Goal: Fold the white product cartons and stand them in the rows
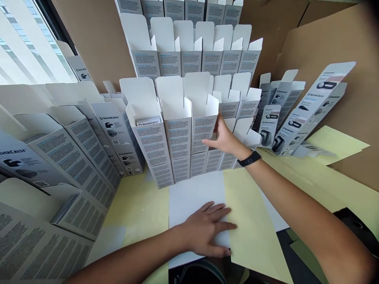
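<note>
My right hand (pixel 222 136), with a black band at its wrist, grips a white printed carton (pixel 203 132) by its right side. The thumb lies across the carton's front, while the fingers are partly hidden behind the edge. That carton stands upright with its top flap raised. To its left are two similar open cartons (pixel 177 146); a folded SilverCrest leaflet (pixel 149 121) shows inside the leftmost one. My left hand (pixel 207 228) lies flat, fingers spread, on the white and yellow sheets (pixel 195 197), holding nothing.
Rows of open-flapped cartons (pixel 191 61) rise at the back. More SilverCrest cartons (pixel 79 146) crowd the left side. At right, several cartons (pixel 308 106) lean near a brown cardboard wall (pixel 334 47). A window is at upper left.
</note>
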### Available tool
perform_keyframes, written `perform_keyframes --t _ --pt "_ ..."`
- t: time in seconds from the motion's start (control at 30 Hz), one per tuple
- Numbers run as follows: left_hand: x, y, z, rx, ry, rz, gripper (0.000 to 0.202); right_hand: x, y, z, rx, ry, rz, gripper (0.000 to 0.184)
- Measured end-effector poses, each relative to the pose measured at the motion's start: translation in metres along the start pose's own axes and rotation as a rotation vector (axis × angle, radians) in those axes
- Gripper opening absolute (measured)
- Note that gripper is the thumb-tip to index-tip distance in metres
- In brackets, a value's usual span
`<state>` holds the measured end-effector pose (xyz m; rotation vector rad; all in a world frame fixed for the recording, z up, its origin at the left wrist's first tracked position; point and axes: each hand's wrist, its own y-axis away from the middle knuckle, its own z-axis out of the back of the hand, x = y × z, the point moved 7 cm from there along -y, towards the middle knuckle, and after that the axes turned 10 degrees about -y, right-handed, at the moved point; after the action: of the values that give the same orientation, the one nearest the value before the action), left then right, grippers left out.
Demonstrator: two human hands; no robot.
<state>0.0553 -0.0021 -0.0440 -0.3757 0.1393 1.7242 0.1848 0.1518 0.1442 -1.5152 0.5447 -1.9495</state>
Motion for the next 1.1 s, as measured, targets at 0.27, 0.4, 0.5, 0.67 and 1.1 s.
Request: perform_keyframes --t 0.27,0.4,0.5,0.67,1.1 --pt "0.000 0.000 0.000 0.011 -0.033 0.007 0.073 0.022 -0.001 0.004 -0.100 0.031 0.121 0.105" --pt "-0.001 0.000 0.001 0.009 -0.031 0.006 0.073 0.033 -0.018 0.006 -0.132 0.028 0.195 0.081" --pt "-0.001 0.000 0.001 0.009 -0.020 0.005 0.073 0.029 -0.031 0.008 -0.118 -0.037 0.154 0.076" --pt "-0.001 0.000 0.000 0.019 -0.023 0.005 0.074 0.019 -0.040 0.012 -0.134 -0.078 0.106 0.076" --pt "0.000 0.001 -0.001 -0.018 -0.013 0.000 0.073 0.021 -0.040 0.014 -0.128 -0.124 0.132 0.069"
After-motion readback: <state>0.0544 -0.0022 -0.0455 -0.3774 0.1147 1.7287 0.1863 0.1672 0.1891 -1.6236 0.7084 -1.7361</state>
